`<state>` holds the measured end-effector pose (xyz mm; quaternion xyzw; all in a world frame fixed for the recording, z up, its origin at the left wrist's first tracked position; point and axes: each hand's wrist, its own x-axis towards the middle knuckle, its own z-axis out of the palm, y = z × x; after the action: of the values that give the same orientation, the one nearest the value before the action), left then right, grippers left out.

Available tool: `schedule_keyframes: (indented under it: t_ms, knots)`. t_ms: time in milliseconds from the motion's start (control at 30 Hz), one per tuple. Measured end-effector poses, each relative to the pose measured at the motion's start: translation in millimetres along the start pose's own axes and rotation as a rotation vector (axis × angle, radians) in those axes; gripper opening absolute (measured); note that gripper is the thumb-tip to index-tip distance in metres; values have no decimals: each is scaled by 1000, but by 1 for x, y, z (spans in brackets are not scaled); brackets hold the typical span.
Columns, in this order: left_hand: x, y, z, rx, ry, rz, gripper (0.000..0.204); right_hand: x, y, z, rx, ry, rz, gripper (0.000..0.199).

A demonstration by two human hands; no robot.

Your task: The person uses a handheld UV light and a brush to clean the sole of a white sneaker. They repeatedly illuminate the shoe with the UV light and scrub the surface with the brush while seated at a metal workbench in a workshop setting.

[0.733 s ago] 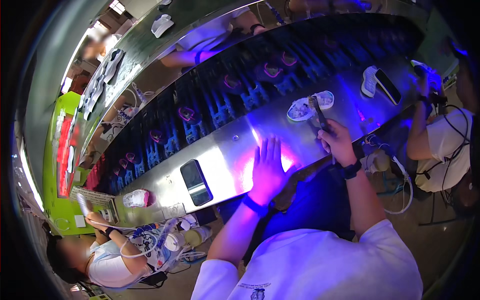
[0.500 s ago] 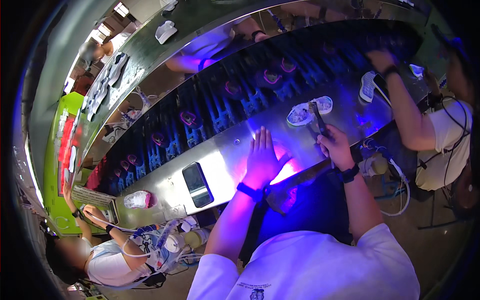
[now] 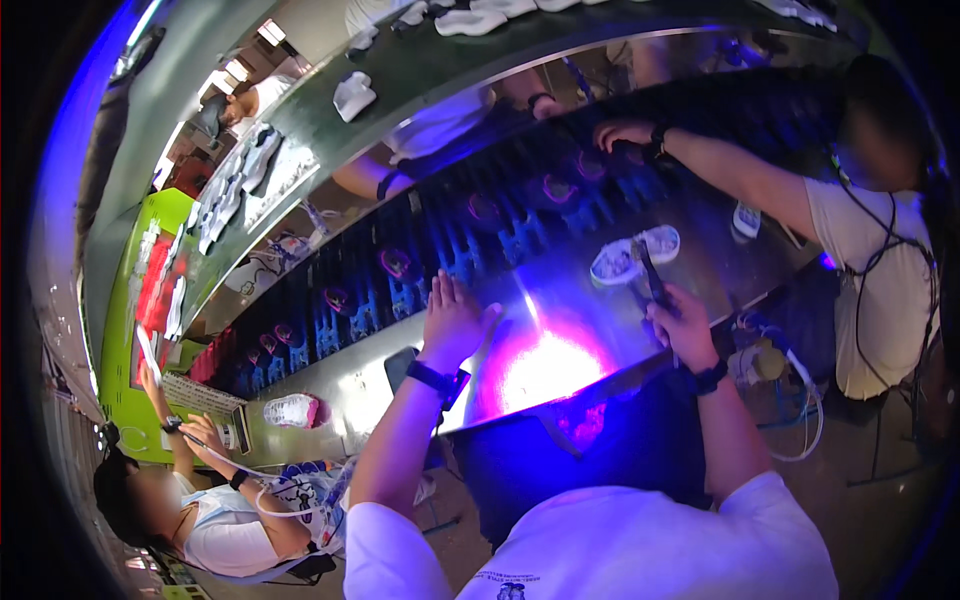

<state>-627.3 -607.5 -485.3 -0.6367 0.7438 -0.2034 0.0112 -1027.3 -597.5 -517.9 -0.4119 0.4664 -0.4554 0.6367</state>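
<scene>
My left hand (image 3: 453,325) hovers over the metal table (image 3: 330,382), palm down and fingers stretched out, holding nothing. Beside its wrist, a dark flat phone-like device (image 3: 398,368) is partly covered by my arm. In my right hand (image 3: 688,328) is a dark-handled brush (image 3: 655,277), its fingers closed round the handle. The brush head is over the middle of a white, sole-shaped shoe piece (image 3: 613,264) lying on the table; whether the bristles touch it I cannot tell. A bright pink-white light (image 3: 550,370) falls on the table between my hands.
Beyond the table runs a dark conveyor with blue racks (image 3: 462,262) and pink-rimmed pieces (image 3: 397,263). A white-and-pink shoe (image 3: 292,411) lies left. Co-workers sit on both sides; the right one's arm (image 3: 725,168) reaches over the conveyor. White pieces (image 3: 353,96) lie on a green upper shelf.
My left hand has moved left, away from the lit patch and over beside the phone-like device. My right hand still holds the brush at the shoe piece. The right co-worker's arm has swung left.
</scene>
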Motion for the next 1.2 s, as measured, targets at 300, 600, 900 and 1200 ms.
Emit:
schedule_keyframes:
  t_ms: [300, 600, 900, 1200]
  knots:
    - [116, -12, -29, -341, -433, -12, 31, 10, 10, -11, 13, -28, 0, 27]
    - [225, -16, 30, -261, -436, -359, 55, 10, 3, -16, 46, 6, 42, 38]
    - [230, -32, 118, -348, -385, -523, 62, 15, 6, -21, 28, -53, 55, 39]
    - [61, 14, -54, -1985, -258, -655, 33, -4, -19, -19, -90, 23, 20, 37]
